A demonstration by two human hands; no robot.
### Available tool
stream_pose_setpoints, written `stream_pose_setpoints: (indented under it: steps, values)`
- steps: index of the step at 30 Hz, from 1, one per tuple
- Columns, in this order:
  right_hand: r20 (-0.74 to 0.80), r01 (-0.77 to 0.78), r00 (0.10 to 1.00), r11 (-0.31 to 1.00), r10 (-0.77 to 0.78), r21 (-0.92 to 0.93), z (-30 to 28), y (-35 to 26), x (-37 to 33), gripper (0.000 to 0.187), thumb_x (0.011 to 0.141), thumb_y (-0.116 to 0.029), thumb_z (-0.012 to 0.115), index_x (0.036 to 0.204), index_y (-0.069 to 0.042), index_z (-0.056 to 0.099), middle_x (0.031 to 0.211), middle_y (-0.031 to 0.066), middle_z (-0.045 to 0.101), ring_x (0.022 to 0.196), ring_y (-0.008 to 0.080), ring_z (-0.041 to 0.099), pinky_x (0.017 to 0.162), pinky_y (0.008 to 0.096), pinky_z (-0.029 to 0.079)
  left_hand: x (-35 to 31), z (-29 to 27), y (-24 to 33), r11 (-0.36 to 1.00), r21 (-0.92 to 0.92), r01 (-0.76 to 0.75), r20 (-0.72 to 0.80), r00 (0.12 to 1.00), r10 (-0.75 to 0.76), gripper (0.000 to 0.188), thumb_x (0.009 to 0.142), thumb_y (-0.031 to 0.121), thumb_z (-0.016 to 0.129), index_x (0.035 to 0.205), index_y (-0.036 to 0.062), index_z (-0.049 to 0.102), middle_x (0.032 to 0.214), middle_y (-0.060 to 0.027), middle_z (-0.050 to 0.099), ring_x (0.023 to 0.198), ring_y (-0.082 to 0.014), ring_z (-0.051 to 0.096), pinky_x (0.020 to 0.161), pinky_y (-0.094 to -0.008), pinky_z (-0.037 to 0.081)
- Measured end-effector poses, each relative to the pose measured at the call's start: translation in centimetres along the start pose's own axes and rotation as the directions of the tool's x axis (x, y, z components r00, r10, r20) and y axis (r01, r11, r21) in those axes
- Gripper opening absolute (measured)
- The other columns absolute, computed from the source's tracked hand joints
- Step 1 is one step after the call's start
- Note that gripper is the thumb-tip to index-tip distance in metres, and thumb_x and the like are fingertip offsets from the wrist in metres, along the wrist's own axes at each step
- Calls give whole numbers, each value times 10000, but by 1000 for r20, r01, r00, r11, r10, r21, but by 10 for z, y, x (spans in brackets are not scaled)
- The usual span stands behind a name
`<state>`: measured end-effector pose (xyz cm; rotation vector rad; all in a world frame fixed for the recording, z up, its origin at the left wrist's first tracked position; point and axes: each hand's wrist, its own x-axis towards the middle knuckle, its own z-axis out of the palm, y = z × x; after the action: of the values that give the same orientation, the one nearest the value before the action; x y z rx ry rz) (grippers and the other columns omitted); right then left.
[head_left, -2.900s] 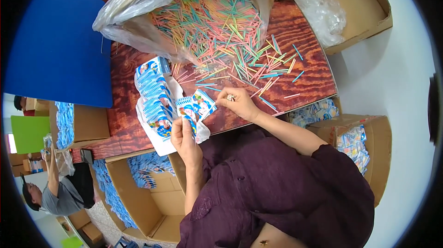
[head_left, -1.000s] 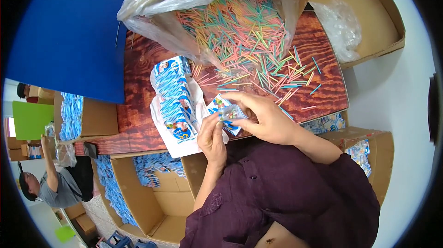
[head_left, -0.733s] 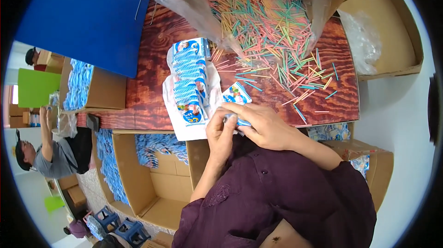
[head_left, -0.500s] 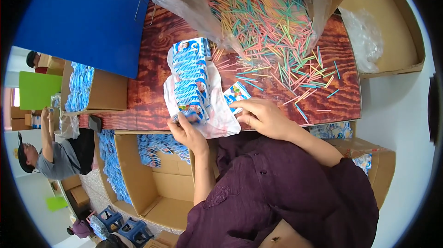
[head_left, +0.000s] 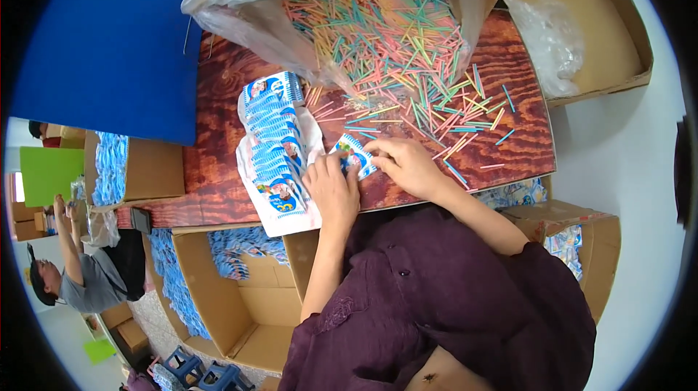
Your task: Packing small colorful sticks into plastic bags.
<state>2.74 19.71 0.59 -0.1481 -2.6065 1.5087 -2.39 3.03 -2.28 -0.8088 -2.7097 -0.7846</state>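
A small blue-and-white printed packet [head_left: 353, 152] lies at the table's near side between my hands. My right hand [head_left: 408, 167] pinches its right edge between thumb and forefinger. My left hand [head_left: 332, 189] has its fingers and thumb closed at the packet's lower left, covering part of it. Just left of that hand, a long overlapping row of like packets [head_left: 276, 140] rests on a white cloth [head_left: 309, 129]. Thin pastel sticks [head_left: 378, 34] fill a plastic-lined box beyond, and several lie loose on the wood-grain table [head_left: 509, 49].
A blue board [head_left: 109, 42] stands at the far left, beside a carton of packets [head_left: 156, 167]. Open cardboard boxes [head_left: 269, 296] sit below the table's front edge. At right are a carton with clear plastic [head_left: 549, 42] and another box [head_left: 600, 267]. A co-worker [head_left: 94, 274] is at left.
My left hand has left the near end of the packet row and moved right to the single packet. My right hand stays at that packet. The whole view has shifted slightly.
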Motion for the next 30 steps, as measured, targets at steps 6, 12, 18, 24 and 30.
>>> stream_pose_setpoints:
  steps: [6, 12, 18, 24, 30]
  values:
    - [-18, -42, 999, 998, 43, 38, -5, 5, -4, 210, 860, -152, 601, 1030, -40, 654, 925, 155, 673, 857, 330, 640, 736, 427, 487, -4, 13, -14, 999, 9, -33, -5, 999, 33, 122, 839, 166, 644, 868, 80, 564, 836, -92, 546, 841, -297, 521, 781, -425, 345]
    - [-55, -28, 998, 998, 31, 56, -1, 7, -4, 200, 859, -146, 590, 1015, -40, 657, 892, 160, 677, 872, 336, 639, 767, 435, 482, -2, 7, -2, 999, -42, -19, -57, 998, 16, 163, 817, 159, 672, 886, 65, 558, 853, -92, 565, 884, -296, 539, 801, -420, 349]
    - [-31, -16, 999, 998, 18, 54, -4, -1, 0, 196, 864, -155, 576, 998, -35, 654, 866, 164, 667, 853, 356, 623, 744, 453, 472, 1, 20, -13, 999, 52, -11, -17, 1000, 12, 147, 819, 147, 663, 852, 65, 545, 848, -97, 573, 869, -302, 551, 807, -423, 356]
    - [-10, -151, 988, 962, 157, 229, 0, 0, 4, 186, 901, -147, 608, 983, 15, 649, 783, 65, 651, 722, 115, 613, 658, 288, 483, -7, 2, -7, 988, -51, -144, -198, 971, 131, 122, 814, 97, 673, 819, 76, 554, 813, -79, 566, 818, -273, 535, 877, -415, 341]
    - [-4, -63, 998, 929, 68, 364, 22, 5, 13, 138, 834, -117, 639, 831, 19, 614, 714, 83, 589, 666, 145, 538, 621, 329, 424, -2, -5, 8, 978, -158, -134, -361, 930, 69, 208, 778, 64, 714, 956, 47, 607, 879, -75, 595, 882, -277, 544, 880, -433, 365]
